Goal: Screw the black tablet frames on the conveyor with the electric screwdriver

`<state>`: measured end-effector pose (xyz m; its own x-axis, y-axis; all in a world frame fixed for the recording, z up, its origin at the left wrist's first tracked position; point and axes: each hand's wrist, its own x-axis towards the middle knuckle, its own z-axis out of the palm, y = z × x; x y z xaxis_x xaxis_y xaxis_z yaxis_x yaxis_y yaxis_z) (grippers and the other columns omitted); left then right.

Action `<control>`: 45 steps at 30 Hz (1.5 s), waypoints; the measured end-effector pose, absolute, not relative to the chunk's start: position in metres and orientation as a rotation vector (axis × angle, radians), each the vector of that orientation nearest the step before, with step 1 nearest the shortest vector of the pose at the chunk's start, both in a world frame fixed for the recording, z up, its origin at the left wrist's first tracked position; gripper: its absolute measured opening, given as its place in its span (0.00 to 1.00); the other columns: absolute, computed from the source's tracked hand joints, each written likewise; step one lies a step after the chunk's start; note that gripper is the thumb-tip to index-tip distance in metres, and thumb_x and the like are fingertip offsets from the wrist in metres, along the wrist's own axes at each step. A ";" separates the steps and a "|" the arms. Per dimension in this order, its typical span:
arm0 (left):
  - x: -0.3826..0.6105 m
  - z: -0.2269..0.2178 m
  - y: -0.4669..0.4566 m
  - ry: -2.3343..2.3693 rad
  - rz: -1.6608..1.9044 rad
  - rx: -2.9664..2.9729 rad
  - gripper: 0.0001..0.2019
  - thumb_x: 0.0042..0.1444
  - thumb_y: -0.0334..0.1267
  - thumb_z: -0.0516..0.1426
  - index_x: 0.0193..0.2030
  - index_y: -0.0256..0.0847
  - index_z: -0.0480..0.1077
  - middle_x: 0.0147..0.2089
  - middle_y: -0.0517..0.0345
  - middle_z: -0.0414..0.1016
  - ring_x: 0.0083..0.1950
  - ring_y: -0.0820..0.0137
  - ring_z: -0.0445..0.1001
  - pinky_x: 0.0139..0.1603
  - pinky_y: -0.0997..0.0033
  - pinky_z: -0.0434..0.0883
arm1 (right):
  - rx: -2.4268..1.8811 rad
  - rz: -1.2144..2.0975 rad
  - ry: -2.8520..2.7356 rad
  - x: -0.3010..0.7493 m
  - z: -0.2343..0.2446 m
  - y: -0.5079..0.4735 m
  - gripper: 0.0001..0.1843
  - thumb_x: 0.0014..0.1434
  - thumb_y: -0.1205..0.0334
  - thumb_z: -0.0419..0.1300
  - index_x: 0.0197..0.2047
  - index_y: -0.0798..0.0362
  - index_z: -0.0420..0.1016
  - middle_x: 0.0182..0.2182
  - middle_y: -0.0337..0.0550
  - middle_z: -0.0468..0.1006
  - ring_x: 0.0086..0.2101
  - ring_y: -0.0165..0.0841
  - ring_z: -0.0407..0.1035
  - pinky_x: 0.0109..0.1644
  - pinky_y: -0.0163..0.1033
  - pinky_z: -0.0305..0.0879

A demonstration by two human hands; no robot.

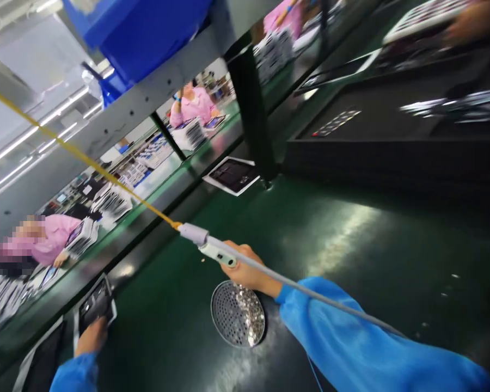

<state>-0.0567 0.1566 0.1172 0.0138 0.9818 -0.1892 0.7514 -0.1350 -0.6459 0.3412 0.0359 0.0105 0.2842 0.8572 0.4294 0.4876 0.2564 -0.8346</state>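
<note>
My right hand (249,269) is closed around a slim white electric screwdriver (218,253), which hangs from a yellow cord and has a grey cable running back along my sleeve. Just below that hand, a round perforated metal dish (231,316) holds many small shiny pieces, probably screws, heaped on its right side. At the far left, my left hand (93,335) grips the near end of a white-framed panel (110,305) with a dark inside. Its fingertips are partly hidden and blurred. Both sleeves are blue.
A black foam tray (351,158) lies at right, with a blurred hand (479,24) beyond it. Another white-framed panel (234,175) rests by a dark post (251,109). A blue bin (147,43) sits overhead. Across the green bench (167,305), people in pink work beside stacked panels.
</note>
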 end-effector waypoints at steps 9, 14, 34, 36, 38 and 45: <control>0.000 0.070 0.075 -1.793 0.565 -2.443 0.15 0.60 0.29 0.49 0.51 0.41 0.70 0.52 0.52 0.72 0.57 0.68 0.70 0.58 0.73 0.66 | -1.529 0.343 -1.190 0.349 0.007 0.025 0.16 0.46 0.46 0.58 0.29 0.51 0.66 0.20 0.42 0.70 0.22 0.38 0.69 0.27 0.39 0.62; 0.044 0.052 0.002 -1.569 0.316 -2.742 0.13 0.58 0.26 0.50 0.45 0.40 0.72 0.46 0.52 0.73 0.51 0.66 0.70 0.54 0.67 0.70 | -1.649 0.406 -1.163 0.349 0.016 0.015 0.18 0.48 0.43 0.56 0.28 0.49 0.65 0.23 0.46 0.71 0.28 0.42 0.70 0.36 0.45 0.64; 0.057 0.005 -0.017 -1.794 -0.668 -2.631 0.12 0.60 0.42 0.59 0.46 0.37 0.74 0.43 0.51 0.74 0.43 0.64 0.74 0.43 0.66 0.73 | -1.209 0.588 -1.115 0.332 0.064 -0.017 0.16 0.41 0.56 0.73 0.28 0.52 0.72 0.15 0.35 0.69 0.15 0.32 0.64 0.19 0.37 0.63; 0.059 0.005 -0.017 -1.749 -0.629 -2.676 0.10 0.61 0.40 0.58 0.44 0.38 0.74 0.41 0.52 0.73 0.42 0.65 0.74 0.42 0.67 0.72 | -1.103 0.676 -1.115 0.312 0.064 -0.018 0.14 0.45 0.58 0.71 0.30 0.52 0.71 0.14 0.33 0.69 0.15 0.31 0.64 0.19 0.37 0.64; 0.059 0.006 -0.017 -1.705 -0.651 -2.726 0.07 0.61 0.38 0.58 0.41 0.38 0.74 0.39 0.53 0.74 0.41 0.65 0.73 0.43 0.67 0.72 | -1.005 0.746 -1.097 0.293 0.061 -0.015 0.12 0.47 0.61 0.69 0.32 0.53 0.71 0.14 0.32 0.69 0.14 0.31 0.64 0.20 0.37 0.66; 0.046 0.010 -0.023 -1.936 -0.966 -2.721 0.05 0.59 0.36 0.60 0.39 0.41 0.77 0.34 0.59 0.79 0.33 0.71 0.75 0.37 0.72 0.71 | -0.993 0.778 -1.113 0.273 0.038 -0.001 0.12 0.48 0.64 0.67 0.37 0.55 0.73 0.14 0.31 0.69 0.15 0.30 0.65 0.25 0.38 0.68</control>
